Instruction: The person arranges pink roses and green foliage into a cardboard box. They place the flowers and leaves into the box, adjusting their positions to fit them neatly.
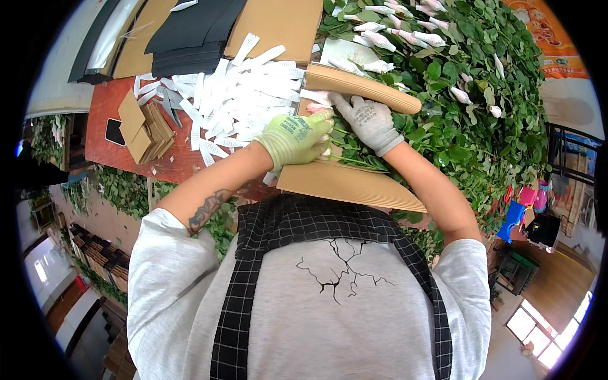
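Observation:
Gloved in yellow-green, my left hand [294, 137] lies over several roses on a corrugated cardboard sheet [348, 183], its fingers closed around them. A pink rose head [316, 107] shows just above its fingertips, and pale petals peek out below. My right hand [369, 120], in a grey glove, rests over the stems on the right. Its fingers are partly spread, and one reaches to a bud in a white mesh sleeve [315, 96]. The sheet's far edge curls up as a brown roll [364, 87] behind both hands. Stems under the palms are mostly hidden.
White mesh sleeves [221, 104] are heaped left of my hands, beside scissors [171, 106], small cardboard pieces [149, 130] and a phone [115, 132]. Black sheets [193, 35] and brown cardboard [272, 28] lie at the back. Leafy roses with sleeved buds [430, 39] cover the right side.

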Motion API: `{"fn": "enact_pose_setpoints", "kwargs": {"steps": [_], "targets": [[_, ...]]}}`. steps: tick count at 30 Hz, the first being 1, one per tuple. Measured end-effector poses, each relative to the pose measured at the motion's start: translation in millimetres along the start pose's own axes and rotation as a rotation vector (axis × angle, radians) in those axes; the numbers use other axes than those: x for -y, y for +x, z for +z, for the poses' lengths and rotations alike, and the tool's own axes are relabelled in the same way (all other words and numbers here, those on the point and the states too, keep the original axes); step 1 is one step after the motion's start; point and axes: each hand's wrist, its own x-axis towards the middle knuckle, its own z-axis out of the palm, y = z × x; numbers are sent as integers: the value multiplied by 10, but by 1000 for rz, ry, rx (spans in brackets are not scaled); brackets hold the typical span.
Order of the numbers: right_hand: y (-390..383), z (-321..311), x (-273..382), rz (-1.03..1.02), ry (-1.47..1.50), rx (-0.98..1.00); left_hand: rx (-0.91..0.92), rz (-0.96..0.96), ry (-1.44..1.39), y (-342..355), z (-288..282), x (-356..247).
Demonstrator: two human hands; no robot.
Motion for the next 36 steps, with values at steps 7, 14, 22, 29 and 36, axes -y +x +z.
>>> {"fn": "enact_pose_setpoints", "kwargs": {"steps": [7, 14, 22, 29, 36], "targets": [[-63, 71, 22, 35, 7, -93, 97, -44, -18, 4, -41, -3], [-79, 130, -22, 35, 42, -108, -484, 66, -129, 12, 57, 360], [-15, 78, -12, 33, 59, -217, -483, 0, 122, 165, 236, 712], [-104, 177, -2, 80, 78, -93, -527, 79, 186, 341, 266, 798], [-89, 214, 6, 115, 226, -124, -464, 122, 165, 168, 22, 879]]}}
